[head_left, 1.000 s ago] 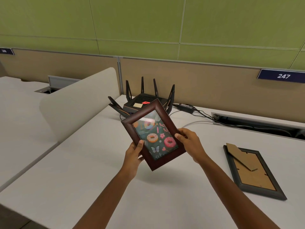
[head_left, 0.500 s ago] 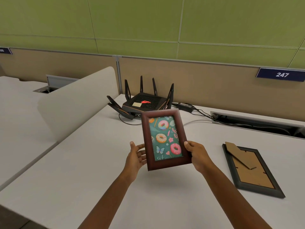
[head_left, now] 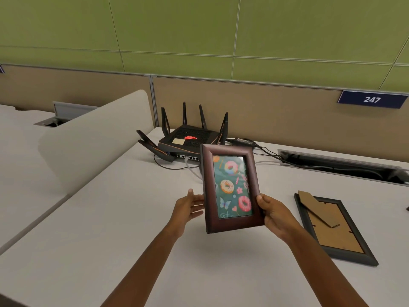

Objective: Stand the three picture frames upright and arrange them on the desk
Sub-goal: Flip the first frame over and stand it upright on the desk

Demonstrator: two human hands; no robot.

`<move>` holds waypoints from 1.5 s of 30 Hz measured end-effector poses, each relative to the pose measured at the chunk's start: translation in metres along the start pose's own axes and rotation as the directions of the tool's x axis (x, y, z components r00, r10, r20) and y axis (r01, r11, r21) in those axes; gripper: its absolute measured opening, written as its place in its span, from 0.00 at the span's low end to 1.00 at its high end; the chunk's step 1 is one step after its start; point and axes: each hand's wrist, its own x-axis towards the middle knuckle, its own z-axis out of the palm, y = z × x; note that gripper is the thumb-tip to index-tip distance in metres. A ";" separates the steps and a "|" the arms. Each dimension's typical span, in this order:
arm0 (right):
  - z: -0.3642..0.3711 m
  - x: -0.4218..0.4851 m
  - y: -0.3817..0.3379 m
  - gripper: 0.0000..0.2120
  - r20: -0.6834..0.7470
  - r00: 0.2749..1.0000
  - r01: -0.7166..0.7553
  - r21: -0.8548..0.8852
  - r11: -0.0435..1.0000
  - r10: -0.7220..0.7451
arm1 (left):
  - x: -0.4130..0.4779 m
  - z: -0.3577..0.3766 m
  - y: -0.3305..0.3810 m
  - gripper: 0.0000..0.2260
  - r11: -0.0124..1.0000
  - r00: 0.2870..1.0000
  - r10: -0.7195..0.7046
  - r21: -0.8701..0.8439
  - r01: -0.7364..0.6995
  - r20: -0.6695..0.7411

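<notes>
A dark red-brown wooden picture frame (head_left: pixel 230 189) with a doughnut and butterfly print is held nearly upright above the middle of the white desk (head_left: pixel 110 251). My right hand (head_left: pixel 273 214) grips its lower right edge. My left hand (head_left: pixel 188 207) is spread by its lower left edge, fingers behind the frame. A black frame (head_left: pixel 334 229) lies face down to the right, its cardboard stand up. No third frame is in view.
A black router (head_left: pixel 190 138) with several antennas sits at the back of the desk, cables (head_left: pixel 265 151) running right to a cable slot (head_left: pixel 340 165). A white divider panel (head_left: pixel 93 138) stands on the left. A brown partition with a "247" plate (head_left: pixel 371 99) closes the back.
The red-brown frame has turned from tilted to nearly upright and moved slightly right and forward. My left hand has loosened from a thumb grip to spread fingers at its edge.
</notes>
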 end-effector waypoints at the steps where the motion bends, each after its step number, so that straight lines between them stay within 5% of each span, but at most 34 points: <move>1: -0.002 0.000 0.001 0.12 0.001 1.000 0.013 -0.023 1.000 -0.013 | 0.004 0.001 0.001 0.20 1.000 1.000 -0.012 0.010 0.012 0.002; 21: -0.038 0.029 0.047 0.10 -0.112 0.987 0.100 -0.099 0.990 -0.111 | 0.045 0.060 0.000 0.28 0.998 0.989 0.013 -0.069 -0.003 0.148; 26: -0.059 0.023 0.049 0.16 -0.114 0.985 0.126 -0.045 0.991 -0.130 | 0.051 0.080 -0.006 0.27 0.994 0.984 -0.040 -0.089 0.056 0.176; 29: -0.071 0.021 0.046 0.35 -0.124 0.980 0.154 -0.012 0.988 -0.155 | 0.053 0.093 -0.006 0.30 0.994 0.976 -0.078 -0.064 0.092 0.201; 32: -0.080 0.018 0.046 0.40 -0.128 0.979 0.168 0.046 0.985 -0.161 | 0.054 0.103 -0.006 0.31 0.991 0.969 -0.111 -0.042 0.123 0.220; 45: -0.104 -0.001 0.049 0.42 -0.180 0.972 0.174 0.109 0.979 -0.153 | 0.051 0.134 -0.024 0.31 0.983 0.947 -0.168 -0.024 0.181 0.275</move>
